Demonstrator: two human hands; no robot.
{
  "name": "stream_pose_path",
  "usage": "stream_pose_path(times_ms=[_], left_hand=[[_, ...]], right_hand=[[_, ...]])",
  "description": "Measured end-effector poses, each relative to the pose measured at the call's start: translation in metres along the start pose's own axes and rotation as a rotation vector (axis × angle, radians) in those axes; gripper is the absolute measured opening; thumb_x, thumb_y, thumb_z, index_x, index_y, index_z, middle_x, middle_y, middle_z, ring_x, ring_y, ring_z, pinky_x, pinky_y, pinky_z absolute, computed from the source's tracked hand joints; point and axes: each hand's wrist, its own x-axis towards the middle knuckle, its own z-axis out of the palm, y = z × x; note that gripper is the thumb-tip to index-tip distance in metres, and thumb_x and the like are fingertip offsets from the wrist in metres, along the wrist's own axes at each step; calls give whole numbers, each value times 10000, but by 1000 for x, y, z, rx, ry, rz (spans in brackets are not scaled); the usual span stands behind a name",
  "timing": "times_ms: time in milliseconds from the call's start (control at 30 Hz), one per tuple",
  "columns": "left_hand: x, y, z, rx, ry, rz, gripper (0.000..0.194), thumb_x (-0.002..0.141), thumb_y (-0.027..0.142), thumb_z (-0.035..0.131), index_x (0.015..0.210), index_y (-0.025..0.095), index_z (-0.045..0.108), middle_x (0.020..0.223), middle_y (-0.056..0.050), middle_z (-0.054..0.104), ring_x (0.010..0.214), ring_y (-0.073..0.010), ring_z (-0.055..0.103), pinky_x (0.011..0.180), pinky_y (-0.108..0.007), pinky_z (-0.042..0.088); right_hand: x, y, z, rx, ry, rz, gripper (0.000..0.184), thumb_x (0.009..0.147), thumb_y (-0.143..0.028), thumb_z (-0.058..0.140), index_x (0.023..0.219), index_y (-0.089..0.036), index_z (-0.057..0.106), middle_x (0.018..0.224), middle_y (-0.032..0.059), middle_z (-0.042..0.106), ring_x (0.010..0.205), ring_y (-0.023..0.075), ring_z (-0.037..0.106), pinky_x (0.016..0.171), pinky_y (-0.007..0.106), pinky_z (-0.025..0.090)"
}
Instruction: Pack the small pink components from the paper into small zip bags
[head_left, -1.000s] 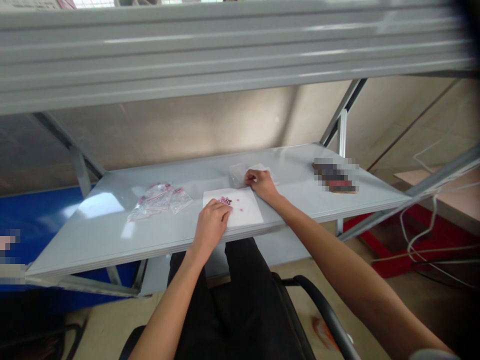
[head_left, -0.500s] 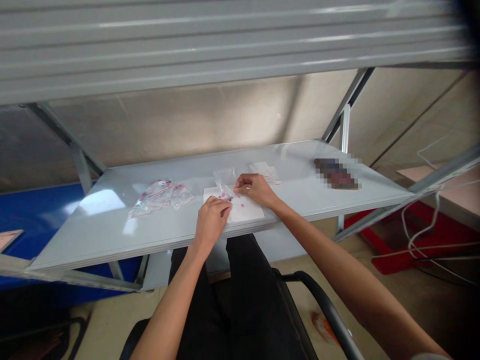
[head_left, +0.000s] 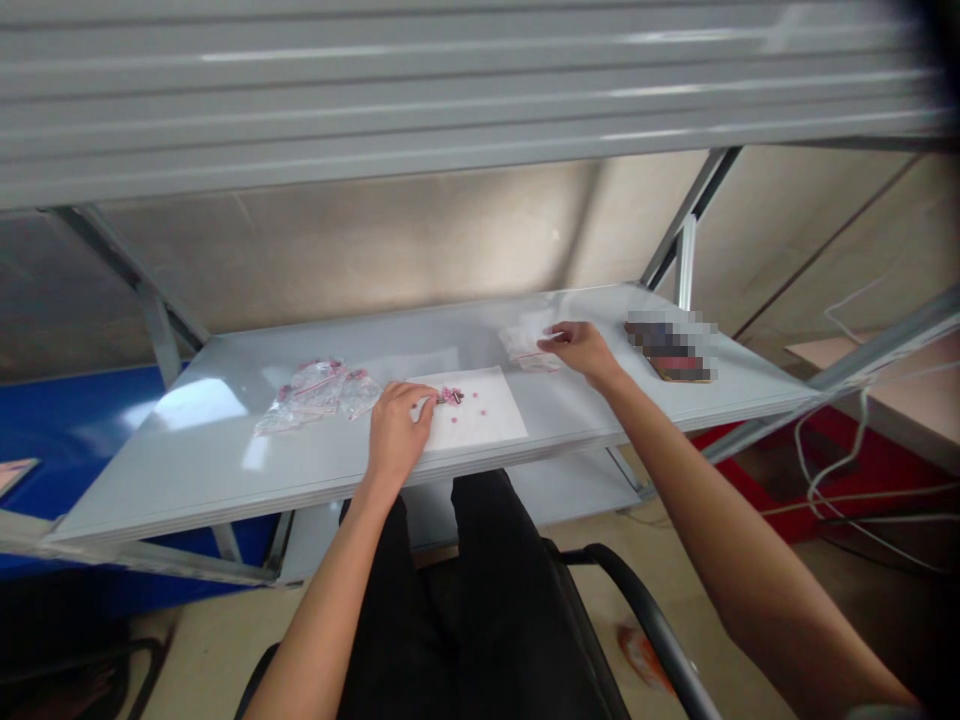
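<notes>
My left hand (head_left: 399, 425) is closed in a pinch at the left part of a white sheet of paper (head_left: 499, 405). At its fingertips is a small pink-and-dark piece (head_left: 452, 397), too small to name. Several tiny pink bits (head_left: 483, 412) lie scattered on the paper. Farther right, my right hand (head_left: 576, 348) reaches over the shelf top, thumb and fingers pinched at the edge of a small pile of clear plastic bags (head_left: 525, 350). The bag at its fingertips is blurred.
Several clear bags with pink contents (head_left: 319, 388) lie on the left of the grey tabletop (head_left: 187, 450). A pixelated dark object (head_left: 670, 347) lies at the right. A ribbed grey panel (head_left: 450, 100) hangs overhead, and a chair armrest (head_left: 637, 600) curves below.
My right hand has moved right, from the paper to the bag pile. The clear bag that stood over the paper is gone from there. My left hand has shifted slightly left.
</notes>
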Motion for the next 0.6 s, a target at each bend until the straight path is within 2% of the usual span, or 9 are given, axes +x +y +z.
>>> stream_pose_path(times_ms=[133, 200, 267, 333, 433, 533, 600], left_hand=[[2, -10, -16, 88, -3, -158, 216, 872, 83, 632, 992, 190, 775, 967, -80, 790, 826, -224, 722, 862, -369, 565], [2, -13, -20, 145, -27, -235, 190, 862, 104, 644, 984, 177, 769, 915, -94, 789, 791, -243, 728, 848, -381, 561], [2, -13, -20, 200, -69, -298, 115, 842, 170, 704, 944, 171, 758, 883, -112, 780, 815, -275, 731, 848, -398, 555], [3, -12, -17, 243, -104, -348, 125, 811, 256, 769, 900, 174, 738, 905, -135, 767, 880, -306, 730, 860, -413, 550], [6, -6, -9, 276, -123, -394, 163, 791, 290, 794, 879, 181, 710, 1015, -168, 743, 996, -344, 711, 895, -448, 537], [10, 0, -2, 260, -126, -409, 102, 797, 230, 767, 852, 192, 689, 1056, -171, 728, 1042, -356, 694, 912, -476, 526], [13, 2, 1, 227, -125, -413, 76, 796, 188, 746, 815, 200, 673, 1015, -157, 734, 1024, -351, 695, 909, -486, 523]], right_hand=[[-10, 0, -7, -258, 105, 25, 475, 717, -283, 731, 1150, -92, 699, 936, 151, 717, 1033, 326, 655, 930, 429, 498], [-24, -6, -10, -427, 177, -18, 542, 757, -273, 692, 1258, -71, 655, 1088, 212, 680, 1140, 364, 614, 954, 453, 495], [-43, -13, -11, -516, 217, -71, 483, 806, -270, 644, 1254, -91, 662, 1177, 240, 646, 1127, 378, 619, 916, 456, 504], [-63, -22, -9, -522, 161, -103, 300, 854, -262, 592, 1095, -145, 726, 1097, 210, 683, 1011, 356, 663, 857, 432, 506], [-87, -38, 6, -481, -47, -88, 155, 863, -301, 627, 826, -190, 729, 824, 147, 713, 838, 317, 687, 774, 390, 490], [-98, -54, 29, -455, -144, -66, 168, 785, -361, 747, 835, -203, 715, 800, 124, 721, 820, 305, 684, 715, 362, 473], [-98, -63, 41, -419, -166, -42, 161, 739, -303, 777, 852, -209, 711, 821, 119, 729, 835, 304, 681, 705, 355, 466]])
